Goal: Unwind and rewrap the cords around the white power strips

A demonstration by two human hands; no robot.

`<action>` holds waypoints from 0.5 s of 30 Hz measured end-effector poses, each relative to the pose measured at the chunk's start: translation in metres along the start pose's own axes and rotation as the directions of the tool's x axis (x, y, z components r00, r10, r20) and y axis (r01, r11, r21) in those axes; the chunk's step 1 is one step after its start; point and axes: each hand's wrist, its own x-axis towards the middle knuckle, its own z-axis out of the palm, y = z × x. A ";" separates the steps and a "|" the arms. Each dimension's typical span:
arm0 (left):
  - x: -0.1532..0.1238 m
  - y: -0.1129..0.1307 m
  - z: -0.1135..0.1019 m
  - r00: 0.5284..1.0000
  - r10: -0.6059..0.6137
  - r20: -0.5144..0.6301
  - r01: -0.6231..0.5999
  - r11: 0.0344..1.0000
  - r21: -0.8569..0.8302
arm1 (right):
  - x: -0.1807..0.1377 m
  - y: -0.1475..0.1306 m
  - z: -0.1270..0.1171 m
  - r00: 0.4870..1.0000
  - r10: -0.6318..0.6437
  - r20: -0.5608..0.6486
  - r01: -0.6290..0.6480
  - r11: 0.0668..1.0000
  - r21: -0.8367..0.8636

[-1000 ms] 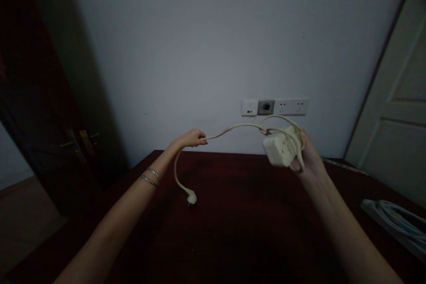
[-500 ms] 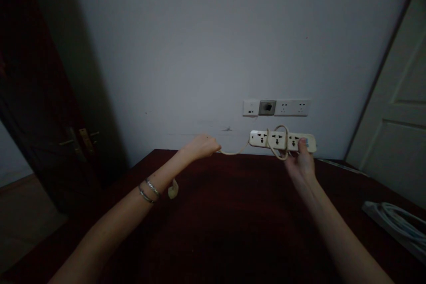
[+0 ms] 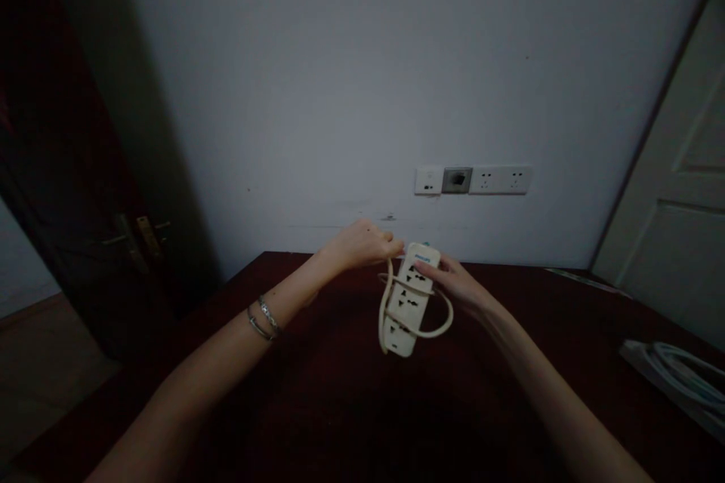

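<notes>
Head view: hold white power strip [image 3: 405, 308] by its upper end, clasped from the right in right grip [image 3: 453, 278]. Tilts down and leftward from that grip. Pinch cream cord [image 3: 382, 317] in left grip [image 3: 371, 243], just left of strip's upper end; loops loosely around strip, mostly below both grips. See dark red surface [image 3: 317, 385] beneath both grips, pale coiled cable [image 3: 680, 370] well to right of right grip, and wall sockets [image 3: 499, 179] beyond and above right grip.
</notes>
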 end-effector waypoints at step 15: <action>0.012 0.000 0.011 0.961 -0.266 0.080 0.275 0.871 -0.407 | -0.023 -0.016 0.007 0.962 0.071 0.264 -0.094 0.992 0.078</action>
